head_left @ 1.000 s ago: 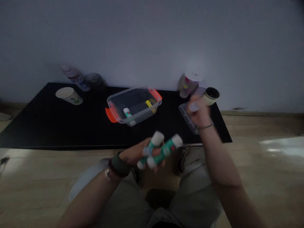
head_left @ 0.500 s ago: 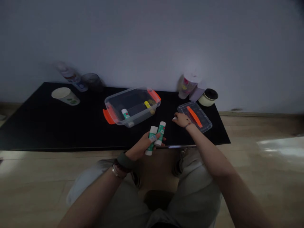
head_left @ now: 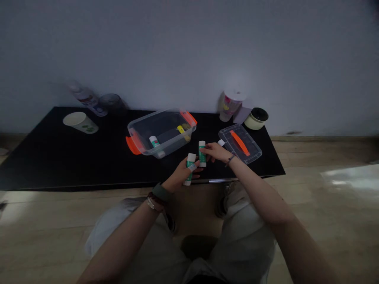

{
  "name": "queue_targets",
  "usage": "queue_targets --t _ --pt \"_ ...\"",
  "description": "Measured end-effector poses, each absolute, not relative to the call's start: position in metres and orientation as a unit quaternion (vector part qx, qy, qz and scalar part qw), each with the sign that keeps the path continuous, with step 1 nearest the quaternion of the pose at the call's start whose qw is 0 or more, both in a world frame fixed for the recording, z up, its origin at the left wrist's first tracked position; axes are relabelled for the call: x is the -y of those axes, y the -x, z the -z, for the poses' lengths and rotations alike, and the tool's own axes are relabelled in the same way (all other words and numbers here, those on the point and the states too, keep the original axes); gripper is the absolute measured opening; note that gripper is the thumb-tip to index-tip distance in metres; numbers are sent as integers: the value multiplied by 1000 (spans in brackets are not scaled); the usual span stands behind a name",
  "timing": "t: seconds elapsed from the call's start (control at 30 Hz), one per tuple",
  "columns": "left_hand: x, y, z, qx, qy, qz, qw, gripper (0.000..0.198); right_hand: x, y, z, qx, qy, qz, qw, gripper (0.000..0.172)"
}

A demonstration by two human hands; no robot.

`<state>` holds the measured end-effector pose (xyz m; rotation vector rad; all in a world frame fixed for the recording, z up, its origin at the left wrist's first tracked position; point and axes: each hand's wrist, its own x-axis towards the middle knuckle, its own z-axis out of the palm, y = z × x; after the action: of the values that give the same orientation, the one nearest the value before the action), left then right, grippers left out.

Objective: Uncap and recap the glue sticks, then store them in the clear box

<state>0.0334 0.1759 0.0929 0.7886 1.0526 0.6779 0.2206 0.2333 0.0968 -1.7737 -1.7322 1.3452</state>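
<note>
two glue sticks held side by side over black table

a green-and-white glue stick (head_left: 189,169) is gripped in the left hand (head_left: 178,174), its body pinned beneath the thumb while the other fingers are stretched out behind it. a second glue stick (head_left: 202,157) is pinched between the thumb and fingers of the right hand (head_left: 217,151), just left of that hand and just beyond the left fingertips; whether it is touched by them cannot be told. both sticks are held between the two hands, near the front edge of the black table (head_left: 59,161).

beyond the left hand, a third glue stick (head_left: 154,141) is seen inside a clear box (head_left: 174,148) with orange clips, leaned toward its near wall, and a yellow item (head_left: 181,129) is placed at the box's right end. beside the right hand, a small white object (head_left: 221,142) is seen at the edge of a clear lid (head_left: 251,152), which is fitted with an orange handle (head_left: 239,142). behind the lid, a cream pot (head_left: 254,123) is set near a lidded cup (head_left: 229,106).
</note>
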Motion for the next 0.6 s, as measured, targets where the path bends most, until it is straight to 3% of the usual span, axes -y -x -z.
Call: queue_targets --t 0.13,0.23,0.37,0.47,0.6 --pt "-177 -33 -89 -487 -347 -302 743 41 -241 -240 -94 661 723 -200 23 37" --pt "-180 -34 -88 -508 -317 -306 740 36 -243 -242 -95 650 746 -138 -40 38" --pt "-183 -34 -89 -496 -319 -318 743 38 -238 -228 -103 673 726 -127 51 35" --pt "-182 -33 -88 -466 -374 -316 737 43 -227 -211 -107 720 640 -229 136 39" --pt "-178 -31 -80 -472 -416 -284 724 56 -216 -195 -105 741 584 -292 159 35"
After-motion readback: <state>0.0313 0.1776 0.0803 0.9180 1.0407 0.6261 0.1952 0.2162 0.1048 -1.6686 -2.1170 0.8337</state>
